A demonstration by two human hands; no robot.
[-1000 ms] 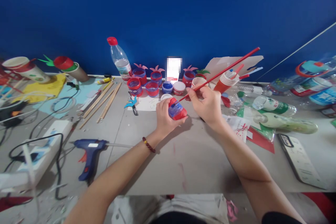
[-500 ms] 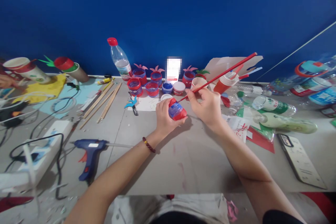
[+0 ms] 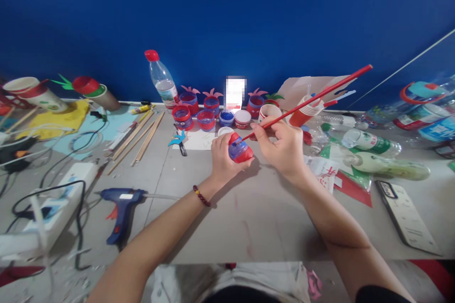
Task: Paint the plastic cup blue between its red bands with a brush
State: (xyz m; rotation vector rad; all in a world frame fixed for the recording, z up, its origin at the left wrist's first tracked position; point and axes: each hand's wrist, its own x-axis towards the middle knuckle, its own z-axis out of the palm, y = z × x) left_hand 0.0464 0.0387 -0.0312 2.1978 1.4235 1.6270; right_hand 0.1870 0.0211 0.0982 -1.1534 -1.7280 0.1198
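Observation:
My left hand (image 3: pixel 223 161) is wrapped round a small red and blue painted container (image 3: pixel 240 150), held tilted just above the grey table (image 3: pixel 227 218). My right hand (image 3: pixel 282 147) pinches a long red paintbrush (image 3: pixel 313 97); its tip touches the blue band of the container and its handle slants up to the right. Behind the hands stands a row of similar red and blue painted pots (image 3: pixel 206 118), some with pink paper leaves, beside small open paint jars (image 3: pixel 242 118).
A blue glue gun (image 3: pixel 122 206) and a white power strip (image 3: pixel 53 208) with cables lie at the left. Wooden sticks (image 3: pixel 142 135) and a water bottle (image 3: pixel 161 78) are behind them. Plastic bottles (image 3: pixel 377 154), stacked red cups (image 3: pixel 305 109) and a phone (image 3: pixel 405 218) lie at the right.
The brush handle has swung a little higher and further right, with its tip staying on the container. My left hand has kept still.

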